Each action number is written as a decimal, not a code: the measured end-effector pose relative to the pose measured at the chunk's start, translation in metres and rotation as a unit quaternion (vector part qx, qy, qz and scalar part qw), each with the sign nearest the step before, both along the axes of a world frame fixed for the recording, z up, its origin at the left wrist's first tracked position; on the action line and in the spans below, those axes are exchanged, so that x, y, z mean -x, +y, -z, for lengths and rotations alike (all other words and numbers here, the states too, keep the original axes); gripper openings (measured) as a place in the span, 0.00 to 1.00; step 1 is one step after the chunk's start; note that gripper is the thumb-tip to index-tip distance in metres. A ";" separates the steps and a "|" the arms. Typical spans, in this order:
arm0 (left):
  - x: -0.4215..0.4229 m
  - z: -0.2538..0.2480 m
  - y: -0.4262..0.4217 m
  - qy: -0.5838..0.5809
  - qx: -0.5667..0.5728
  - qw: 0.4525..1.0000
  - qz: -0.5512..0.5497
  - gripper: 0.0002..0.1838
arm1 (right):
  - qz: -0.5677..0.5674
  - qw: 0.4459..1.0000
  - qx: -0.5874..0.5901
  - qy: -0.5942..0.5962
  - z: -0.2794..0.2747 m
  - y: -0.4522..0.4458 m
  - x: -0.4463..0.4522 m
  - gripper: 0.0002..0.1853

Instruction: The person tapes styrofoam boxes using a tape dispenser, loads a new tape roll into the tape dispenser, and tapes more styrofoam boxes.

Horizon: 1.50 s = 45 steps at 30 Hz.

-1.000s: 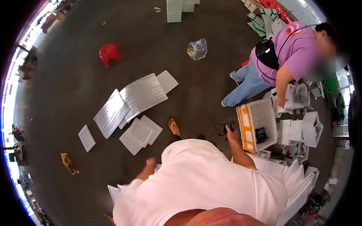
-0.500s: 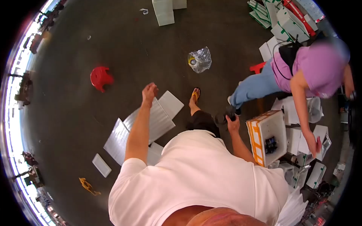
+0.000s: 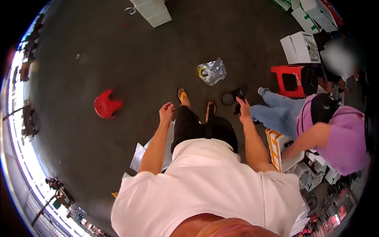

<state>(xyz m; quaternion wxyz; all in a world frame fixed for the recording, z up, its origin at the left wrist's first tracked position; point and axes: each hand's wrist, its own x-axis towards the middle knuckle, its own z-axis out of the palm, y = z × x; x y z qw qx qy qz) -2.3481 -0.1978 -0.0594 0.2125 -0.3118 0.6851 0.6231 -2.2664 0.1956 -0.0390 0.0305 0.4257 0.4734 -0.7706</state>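
Note:
My right hand (image 3: 243, 108) grips a black tape gun (image 3: 233, 96), its round hub and handle standing out beyond my fingers above the floor. My left hand (image 3: 166, 111) hangs in front of my left leg with its fingers loosely bent and apart, holding nothing. Behind the left forearm lie silvery foil-like sheets (image 3: 138, 156), partly covered by my arm and body. Ahead of my feet, a crumpled clear plastic bag (image 3: 215, 72) rests on the floor with a yellow-rimmed roll (image 3: 203, 72) in or against it.
A co-worker in a purple top (image 3: 343, 138) bends at the right, one arm reaching into a white foam box (image 3: 274, 148) with orange tape. Red stools stand to the left (image 3: 106, 104) and right (image 3: 290, 81). White boxes (image 3: 302, 47) are at the upper right, another (image 3: 152, 12) ahead.
My view has moved forward past the foil sheets. My left hand has lowered toward my leg; the right has swung forward with the tape gun. The co-worker has bent toward the foam box.

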 end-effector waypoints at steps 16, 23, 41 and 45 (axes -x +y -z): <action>0.253 0.492 0.206 0.054 0.241 0.852 0.462 0.21 | 0.064 0.993 -0.091 -0.040 0.326 0.004 0.148 0.32; 0.234 0.658 0.209 0.221 0.309 0.783 0.493 0.25 | -0.216 0.958 -0.103 -0.158 0.498 0.020 0.239 0.33; 0.217 0.160 0.095 -0.230 -0.234 0.726 0.604 0.33 | 0.460 0.856 -0.010 -0.238 0.203 -0.056 0.052 0.12; 0.226 0.070 0.131 -0.268 -0.194 0.739 0.586 0.26 | 0.607 0.737 -0.071 -0.288 0.073 -0.088 -0.020 0.16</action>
